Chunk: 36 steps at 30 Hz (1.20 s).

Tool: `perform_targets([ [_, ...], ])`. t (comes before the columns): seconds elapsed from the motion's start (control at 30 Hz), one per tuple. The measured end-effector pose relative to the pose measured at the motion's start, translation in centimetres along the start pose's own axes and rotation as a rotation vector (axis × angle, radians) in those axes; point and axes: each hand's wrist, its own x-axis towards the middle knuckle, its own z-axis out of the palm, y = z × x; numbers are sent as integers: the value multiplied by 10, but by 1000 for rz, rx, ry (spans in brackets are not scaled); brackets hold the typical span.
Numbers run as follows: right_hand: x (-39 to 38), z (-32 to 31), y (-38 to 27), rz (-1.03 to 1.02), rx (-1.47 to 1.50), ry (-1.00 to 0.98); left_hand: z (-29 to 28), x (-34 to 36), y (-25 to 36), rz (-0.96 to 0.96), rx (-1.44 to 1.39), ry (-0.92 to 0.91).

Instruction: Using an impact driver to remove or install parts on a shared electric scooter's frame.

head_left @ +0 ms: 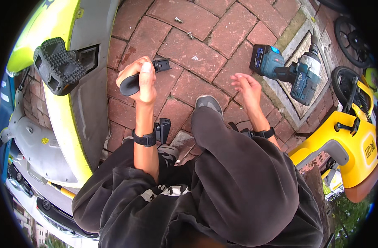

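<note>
My left hand (140, 80) is closed around a black part (129, 86) with a rounded end; its short bracket (162, 65) sticks out to the right above my fist. My right hand (246, 87) is open with loosely curled fingers and holds nothing, just below the battery end of a teal cordless power tool (284, 71). The tool lies on a square metal-framed cover at the right. Small silver screws (178, 20) lie on the bricks above my hands.
Red brick paving (189, 58) lies ahead. A yellow-green vehicle body (61, 124) with a black pedal (57, 66) stands close on the left. A yellow bike frame (341, 149) and black wheels (352, 43) are at the right. My shoe (209, 103) rests between my hands.
</note>
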Motion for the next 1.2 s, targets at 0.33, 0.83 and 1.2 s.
perform_targets([
  [0.33, 25, -40, -78, -883, 126, 439, -4, -6, -2, -103, 240, -68],
  [0.83, 4, -7, -122, -718, -191, 18, -2, -6, -16, -312, -32, 140],
  [1.2, -24, 62, -105, -214, 130, -610, 23, 32, 34, -79, -13, 105],
])
